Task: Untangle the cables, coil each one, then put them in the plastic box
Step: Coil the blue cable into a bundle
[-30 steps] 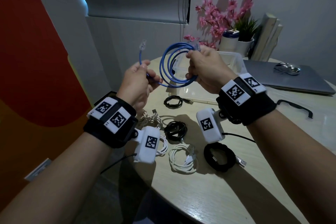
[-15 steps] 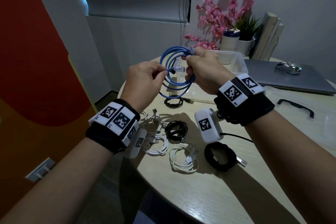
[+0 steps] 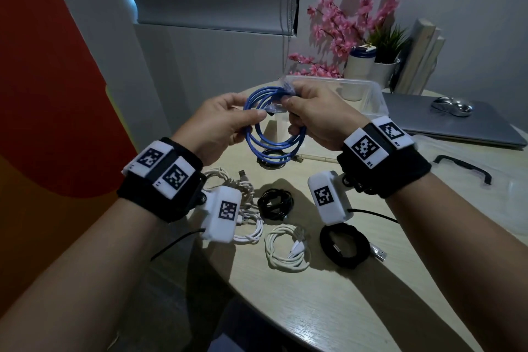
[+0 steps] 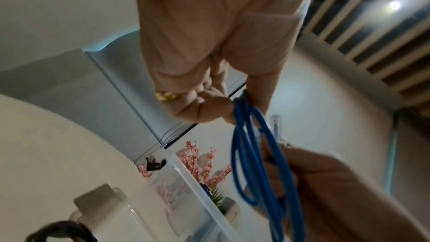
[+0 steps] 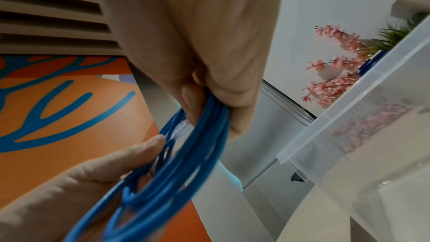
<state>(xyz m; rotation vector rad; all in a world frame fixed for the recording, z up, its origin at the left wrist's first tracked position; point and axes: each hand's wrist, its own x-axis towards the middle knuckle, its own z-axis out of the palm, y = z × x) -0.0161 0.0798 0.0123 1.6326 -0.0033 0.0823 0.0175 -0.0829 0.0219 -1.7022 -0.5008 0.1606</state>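
Blue cable point(image 3: 273, 134) coiled midair; clear plastic box point(image 3: 374, 94) seemingly empty.

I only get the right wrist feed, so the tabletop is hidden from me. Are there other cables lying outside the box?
Observer: Yes. The head view shows several coils on the table, among them a white coil and a black coil.
Operator: Is the box ready to take them?
Observer: The plastic box stands open beyond the blue cable. Its lid lies on the table to the right.
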